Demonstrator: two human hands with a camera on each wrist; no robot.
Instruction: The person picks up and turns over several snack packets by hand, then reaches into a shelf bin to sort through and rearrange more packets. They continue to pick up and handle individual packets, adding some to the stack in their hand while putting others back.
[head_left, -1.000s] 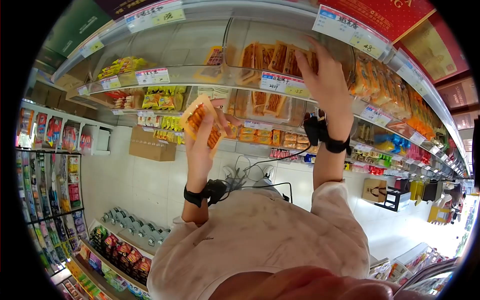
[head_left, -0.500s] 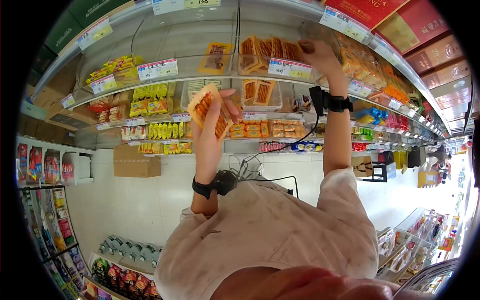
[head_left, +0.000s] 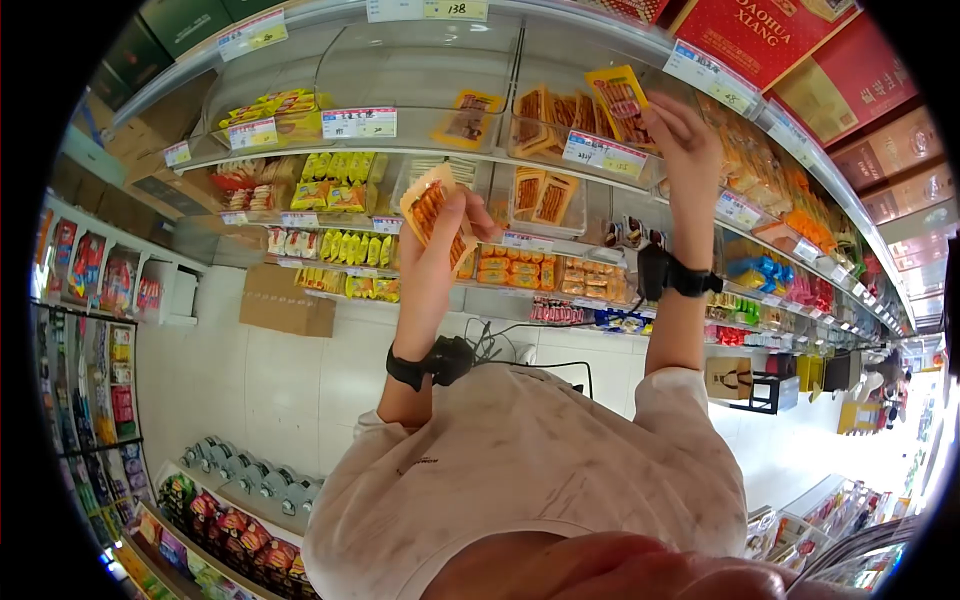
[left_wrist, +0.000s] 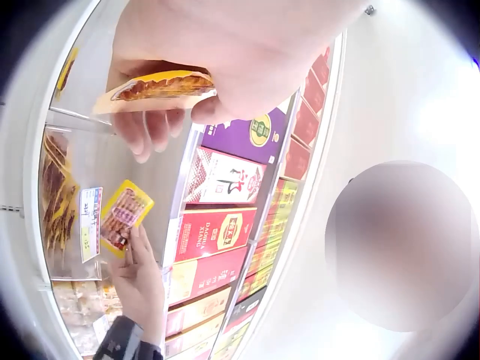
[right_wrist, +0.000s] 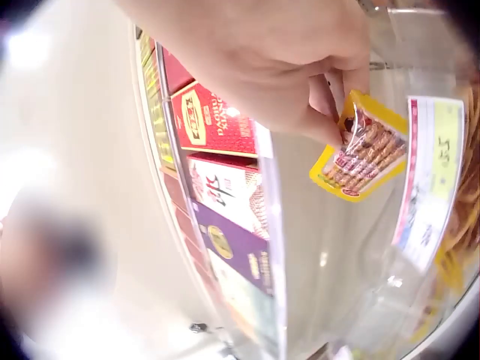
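Note:
My left hand (head_left: 432,255) pinches a flat snack packet (head_left: 424,208) with orange-brown strips under clear film, thumb across its face, in front of the lower shelves. In the left wrist view that packet (left_wrist: 169,88) shows nearly edge-on. A second flat snack packet (head_left: 620,103), yellow-bordered with a printed front, is held at its edge by my right hand (head_left: 690,145). This hand is raised over the front of a clear bin (head_left: 530,150) of similar packets. Up close in the right wrist view, the yellow packet (right_wrist: 366,150) hangs between thumb and fingers, beside a price tag (right_wrist: 431,176).
One yellow packet (head_left: 468,118) lies in the neighbouring bin to the left. Price tags (head_left: 605,153) line the shelf lips. Red gift boxes (head_left: 765,40) stand on the shelf above, and bagged orange snacks (head_left: 760,170) fill the right side. A cardboard box (head_left: 287,300) sits on the floor.
My right hand reached into the bin and has come up with the yellow-bordered packet. My left hand keeps its packet and has shifted little.

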